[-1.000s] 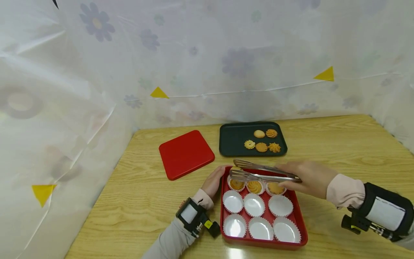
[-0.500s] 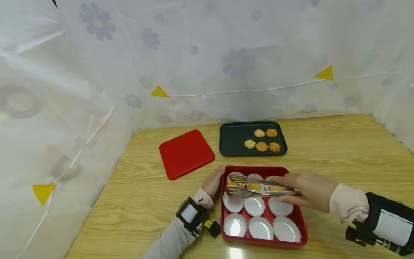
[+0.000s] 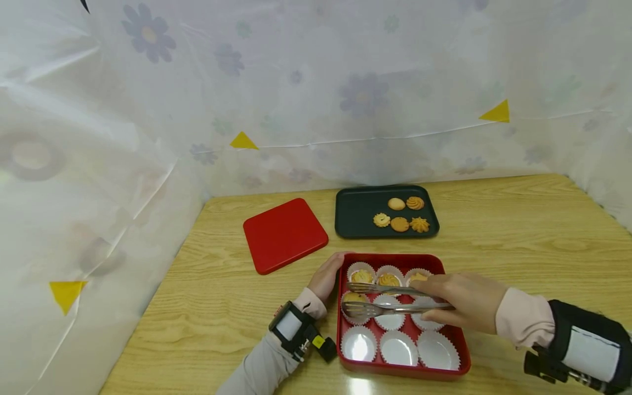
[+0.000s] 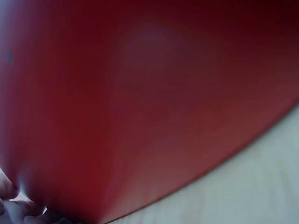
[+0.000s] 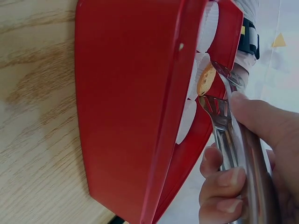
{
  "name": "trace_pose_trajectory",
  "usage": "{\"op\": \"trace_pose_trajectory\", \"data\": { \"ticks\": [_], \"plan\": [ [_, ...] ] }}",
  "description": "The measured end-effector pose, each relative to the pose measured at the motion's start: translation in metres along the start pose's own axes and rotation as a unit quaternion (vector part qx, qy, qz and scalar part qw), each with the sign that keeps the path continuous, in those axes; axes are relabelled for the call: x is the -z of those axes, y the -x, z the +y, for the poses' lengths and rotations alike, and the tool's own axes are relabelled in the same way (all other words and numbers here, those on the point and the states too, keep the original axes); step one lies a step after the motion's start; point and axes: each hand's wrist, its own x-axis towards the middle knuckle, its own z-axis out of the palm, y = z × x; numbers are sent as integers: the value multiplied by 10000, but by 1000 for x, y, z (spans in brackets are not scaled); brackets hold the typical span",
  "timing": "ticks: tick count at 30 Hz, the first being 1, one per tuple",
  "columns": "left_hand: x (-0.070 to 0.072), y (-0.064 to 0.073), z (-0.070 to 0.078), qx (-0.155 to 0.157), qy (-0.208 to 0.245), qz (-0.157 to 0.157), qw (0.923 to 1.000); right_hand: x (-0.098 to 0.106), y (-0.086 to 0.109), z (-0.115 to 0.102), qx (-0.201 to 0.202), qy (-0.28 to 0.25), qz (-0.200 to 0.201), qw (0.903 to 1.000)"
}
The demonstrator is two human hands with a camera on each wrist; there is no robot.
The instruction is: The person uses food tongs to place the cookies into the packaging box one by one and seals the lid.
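My right hand (image 3: 461, 300) grips metal serving tongs (image 3: 390, 309) over the red box (image 3: 405, 373). Between the tong ends is a round golden cookie (image 5: 206, 79), low at the left paper cup of the middle row. Whether the tongs still squeeze it I cannot tell. Three back-row cups hold cookies, such as the swirled cookie (image 3: 388, 280). White paper cups (image 3: 399, 348) in the front row show bare bottoms. My left hand (image 3: 326, 278) holds the box's far left corner; its fingers (image 4: 14, 210) peek in at the left wrist view's lower corner.
Behind the box a dark tray (image 3: 357, 214) bears several cookies (image 3: 400, 224). A flat red lid (image 3: 285, 236) lies to the tray's left on the wooden table (image 3: 212, 307). A patterned sheet (image 3: 316, 82) rises behind the table.
My right hand has brought the tongs and cookie toward me and down, from the back left corner to the middle row's left cup. The left hand and box have stayed put.
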Motion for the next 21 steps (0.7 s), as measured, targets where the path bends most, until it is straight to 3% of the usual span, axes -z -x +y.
{"op": "trace_pose_trajectory", "data": {
  "ticks": [8,21],
  "plan": [
    [1,-1,0,66,-37,-46,10000,-2,-4,-2,29,11,-56,10000],
    [3,-3,0,-101,-232,-219,9994,0,-10,-6,-185,114,-298,9993]
  ]
}}
